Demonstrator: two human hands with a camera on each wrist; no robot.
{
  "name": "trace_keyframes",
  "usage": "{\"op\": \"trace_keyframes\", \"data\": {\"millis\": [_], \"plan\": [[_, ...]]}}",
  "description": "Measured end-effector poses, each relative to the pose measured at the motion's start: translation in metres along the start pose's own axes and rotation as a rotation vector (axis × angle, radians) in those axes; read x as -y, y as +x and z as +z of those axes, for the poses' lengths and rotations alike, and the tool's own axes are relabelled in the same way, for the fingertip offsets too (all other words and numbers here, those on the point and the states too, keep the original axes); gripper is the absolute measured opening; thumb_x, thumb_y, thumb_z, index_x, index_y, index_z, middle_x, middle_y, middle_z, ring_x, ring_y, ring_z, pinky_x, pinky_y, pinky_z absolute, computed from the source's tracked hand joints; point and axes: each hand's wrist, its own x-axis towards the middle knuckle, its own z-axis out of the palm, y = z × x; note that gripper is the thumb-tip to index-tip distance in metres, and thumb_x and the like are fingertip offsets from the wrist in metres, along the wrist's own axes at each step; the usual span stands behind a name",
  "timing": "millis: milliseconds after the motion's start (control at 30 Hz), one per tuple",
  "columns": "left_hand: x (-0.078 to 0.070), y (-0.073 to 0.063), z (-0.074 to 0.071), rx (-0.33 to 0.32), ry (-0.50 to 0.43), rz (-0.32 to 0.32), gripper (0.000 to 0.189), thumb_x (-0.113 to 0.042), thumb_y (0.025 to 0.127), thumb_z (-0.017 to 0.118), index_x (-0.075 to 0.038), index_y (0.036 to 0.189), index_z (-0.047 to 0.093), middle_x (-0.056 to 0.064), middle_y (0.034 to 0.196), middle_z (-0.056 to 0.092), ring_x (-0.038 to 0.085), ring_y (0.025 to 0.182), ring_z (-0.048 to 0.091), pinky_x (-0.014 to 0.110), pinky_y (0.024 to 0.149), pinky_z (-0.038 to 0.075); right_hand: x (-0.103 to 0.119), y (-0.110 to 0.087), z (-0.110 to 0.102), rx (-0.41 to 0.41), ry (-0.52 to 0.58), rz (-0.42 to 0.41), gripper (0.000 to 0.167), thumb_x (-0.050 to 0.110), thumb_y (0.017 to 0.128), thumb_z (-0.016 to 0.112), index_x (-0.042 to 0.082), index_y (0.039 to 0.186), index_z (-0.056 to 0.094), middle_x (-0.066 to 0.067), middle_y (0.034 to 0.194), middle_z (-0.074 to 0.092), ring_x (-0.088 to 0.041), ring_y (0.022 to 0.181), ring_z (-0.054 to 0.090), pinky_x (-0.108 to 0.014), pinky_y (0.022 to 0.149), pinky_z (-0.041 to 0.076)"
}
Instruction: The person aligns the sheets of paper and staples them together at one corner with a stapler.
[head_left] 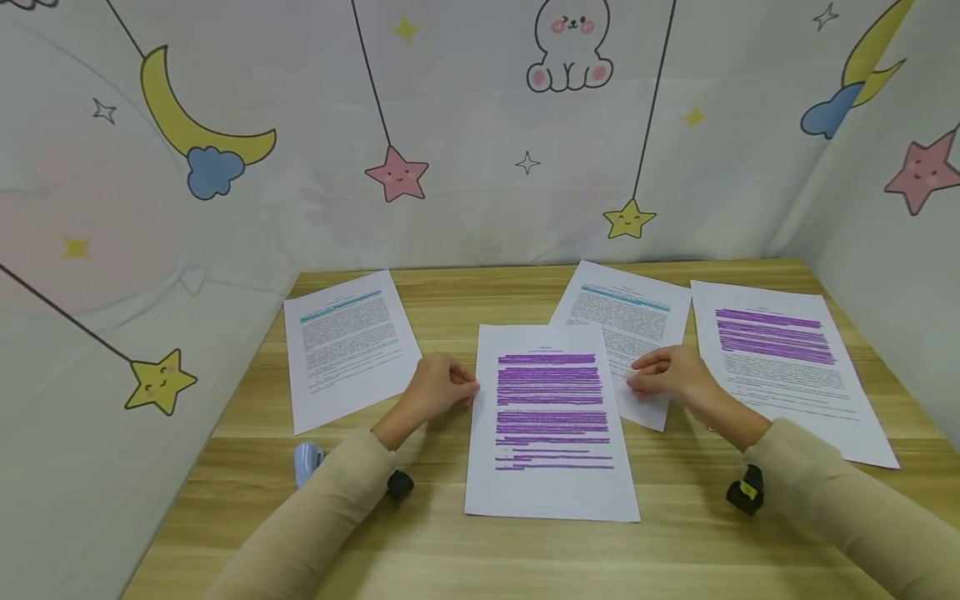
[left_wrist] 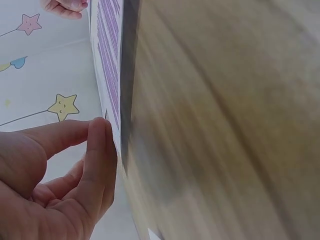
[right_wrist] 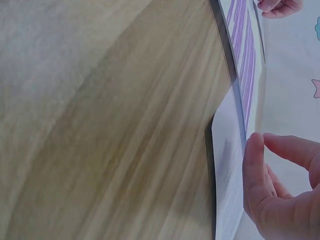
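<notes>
A printed sheet with purple highlighting over most of its lines (head_left: 555, 425) lies at the middle of the table. My left hand (head_left: 438, 385) pinches its left edge between thumb and fingertips; the left wrist view shows the fingers (left_wrist: 97, 165) at that edge. Beyond its right edge, my right hand (head_left: 671, 379) hovers with loosely bent fingers over a blue-highlighted sheet (head_left: 622, 312). In the right wrist view, thumb and forefinger (right_wrist: 255, 160) come close together, with no paper seen between them. The purple-marked sheet overlaps part of the blue-marked one.
Another blue-highlighted sheet (head_left: 348, 342) lies at the left, and a partly purple-highlighted sheet (head_left: 787, 367) at the right. A light-blue stapler-like object (head_left: 307, 463) sits beside my left forearm. Patterned white cloth (head_left: 465, 225) closes off the table's back and sides.
</notes>
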Motion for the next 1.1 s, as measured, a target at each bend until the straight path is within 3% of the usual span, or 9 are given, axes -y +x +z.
{"op": "trace_keyframes", "data": {"millis": [400, 600, 800, 1100], "plan": [[-0.013, 0.02, -0.004, -0.023, -0.002, -0.024, 0.007, -0.005, 0.089, 0.075, 0.002, 0.09, 0.073, 0.006, 0.077, 0.07, 0.017, 0.066, 0.069, 0.022, 0.057, 0.055, -0.005, 0.004, -0.023, -0.11, -0.099, 0.013, 0.044, 0.012, 0.088, 0.077, -0.015, 0.119, 0.063, -0.008, 0.09, 0.073, -0.011, 0.076, 0.068, -0.022, 0.07, 0.056], [-0.016, 0.034, -0.005, -0.001, -0.082, -0.054, 0.007, -0.004, 0.09, 0.073, 0.003, 0.093, 0.072, 0.009, 0.083, 0.071, 0.013, 0.067, 0.067, 0.024, 0.062, 0.058, -0.008, 0.003, -0.035, -0.118, -0.08, -0.006, 0.045, 0.012, 0.09, 0.075, -0.017, 0.121, 0.06, -0.011, 0.095, 0.074, -0.012, 0.077, 0.071, -0.025, 0.073, 0.058], [-0.024, 0.045, -0.006, -0.006, -0.087, -0.063, 0.008, -0.005, 0.091, 0.072, 0.002, 0.094, 0.073, 0.012, 0.087, 0.072, 0.016, 0.07, 0.069, 0.027, 0.067, 0.06, -0.01, 0.006, -0.045, -0.14, -0.085, 0.029, 0.046, 0.012, 0.092, 0.073, -0.018, 0.123, 0.057, -0.014, 0.097, 0.074, -0.009, 0.076, 0.071, -0.021, 0.073, 0.056], [-0.029, 0.062, -0.002, -0.04, -0.135, -0.052, 0.009, -0.002, 0.093, 0.07, 0.005, 0.097, 0.072, 0.017, 0.091, 0.072, 0.018, 0.071, 0.07, 0.037, 0.075, 0.061, -0.014, 0.008, -0.056, -0.174, -0.046, 0.061, 0.045, 0.009, 0.093, 0.071, -0.02, 0.124, 0.055, -0.016, 0.097, 0.074, -0.01, 0.075, 0.072, -0.025, 0.072, 0.059]]}}
